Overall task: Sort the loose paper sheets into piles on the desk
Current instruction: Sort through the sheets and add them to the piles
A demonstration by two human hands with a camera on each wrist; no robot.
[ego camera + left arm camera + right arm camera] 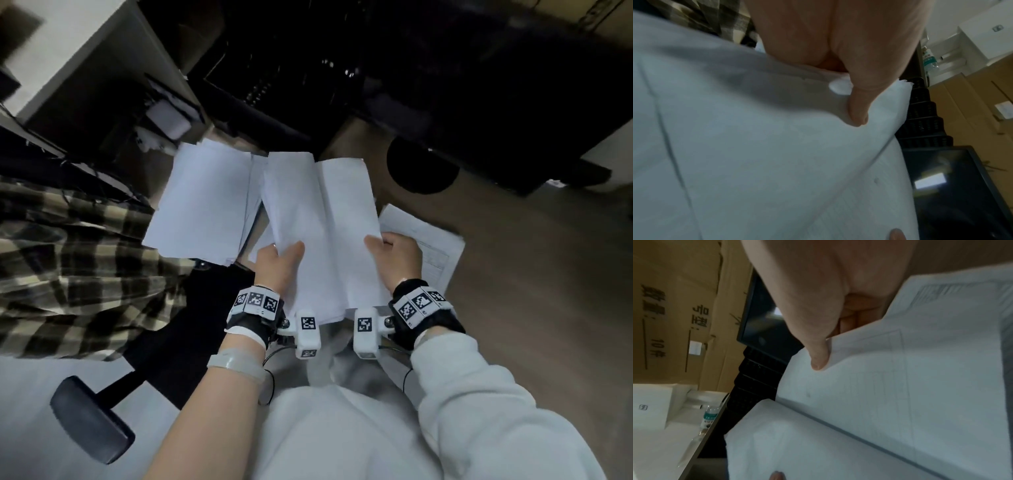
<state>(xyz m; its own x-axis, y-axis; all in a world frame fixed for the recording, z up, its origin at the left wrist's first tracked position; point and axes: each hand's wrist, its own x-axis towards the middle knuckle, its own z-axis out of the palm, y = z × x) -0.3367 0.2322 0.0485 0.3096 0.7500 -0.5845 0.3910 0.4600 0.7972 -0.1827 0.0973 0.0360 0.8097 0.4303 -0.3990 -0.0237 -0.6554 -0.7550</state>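
Two hands hold one bundle of white sheets (322, 233) above the desk (513, 274): the left hand (279, 265) pinches its left edge, thumb on top, and the right hand (399, 260) pinches the right edge likewise. At ten o'clock lies a pile of blank sheets (202, 205); at three o'clock, a printed sheet (431, 246) (faint table lines). Cardboard boxes (674, 313) stand behind a dark monitor (962, 186); their contents cannot be seen.

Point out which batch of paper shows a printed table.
The sheet on the desk under the right hand: the printed sheet carries faint grid lines. The stack at left and the held sheets look blank.
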